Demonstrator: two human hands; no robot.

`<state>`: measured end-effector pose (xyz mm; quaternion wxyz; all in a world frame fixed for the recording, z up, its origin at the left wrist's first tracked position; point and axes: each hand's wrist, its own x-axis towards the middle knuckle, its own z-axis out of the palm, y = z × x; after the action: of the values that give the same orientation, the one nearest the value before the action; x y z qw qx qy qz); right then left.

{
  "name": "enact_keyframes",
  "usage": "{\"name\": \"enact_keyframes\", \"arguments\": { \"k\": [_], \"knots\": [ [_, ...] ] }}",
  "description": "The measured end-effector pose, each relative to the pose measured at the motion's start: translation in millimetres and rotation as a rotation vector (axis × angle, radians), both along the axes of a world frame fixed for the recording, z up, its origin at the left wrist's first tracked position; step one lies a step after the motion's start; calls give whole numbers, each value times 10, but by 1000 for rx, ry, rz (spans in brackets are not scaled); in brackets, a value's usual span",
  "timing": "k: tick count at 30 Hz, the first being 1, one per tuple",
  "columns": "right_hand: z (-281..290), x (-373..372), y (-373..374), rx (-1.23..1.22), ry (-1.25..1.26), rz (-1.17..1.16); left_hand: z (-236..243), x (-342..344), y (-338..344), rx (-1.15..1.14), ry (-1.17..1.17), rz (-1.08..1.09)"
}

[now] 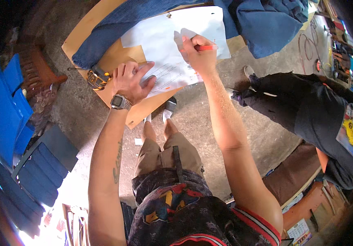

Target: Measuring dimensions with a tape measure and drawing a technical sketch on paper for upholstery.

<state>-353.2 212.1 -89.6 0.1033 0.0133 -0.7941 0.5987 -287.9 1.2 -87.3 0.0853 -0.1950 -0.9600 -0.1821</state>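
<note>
A large white sheet of paper (164, 30) lies on a wooden board (121, 104), with pencil-like lines drawn near its lower part. My right hand (200, 55) rests over the sheet's right side, fingers closed round a red pen (206, 48). Its tip is hidden behind my fingers. My left hand (132, 82) lies on the sheet's lower left edge, fingers spread, holding nothing. Left of that hand sits a yellow and black tape measure (96, 78) at the board's edge.
Blue fabric (107, 35) covers the board's far side, and more is heaped at the right (268, 24). Another person in dark clothes (291, 98) stands close on the right. Blue padded pieces (41, 172) are at the left. A brown cushioned bench (293, 174) is at the lower right.
</note>
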Motion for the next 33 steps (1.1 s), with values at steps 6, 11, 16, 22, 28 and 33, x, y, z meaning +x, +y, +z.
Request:
{"name": "enact_keyframes", "arguments": {
  "k": [6, 11, 16, 22, 28, 33],
  "knots": [
    [-56, -21, 46, 32, 49, 3, 2, 0, 12, -40, -47, 9],
    [101, -57, 31, -454, -119, -121, -1, 10, -18, -33, -19, 6],
    [-52, -52, 136, -442, -182, -22, -46, -7, 7, -22, -3, -1],
    [-18, -37, 103, -252, -164, -23, -41, 4, -8, -20, -8, 8],
    [-116, -51, 128, -298, -163, -26, -56, 2, -6, -20, -22, 5],
    [-83, -47, 122, -266, -176, -24, -48, -11, -16, -30, 36, -22]
  ]
}}
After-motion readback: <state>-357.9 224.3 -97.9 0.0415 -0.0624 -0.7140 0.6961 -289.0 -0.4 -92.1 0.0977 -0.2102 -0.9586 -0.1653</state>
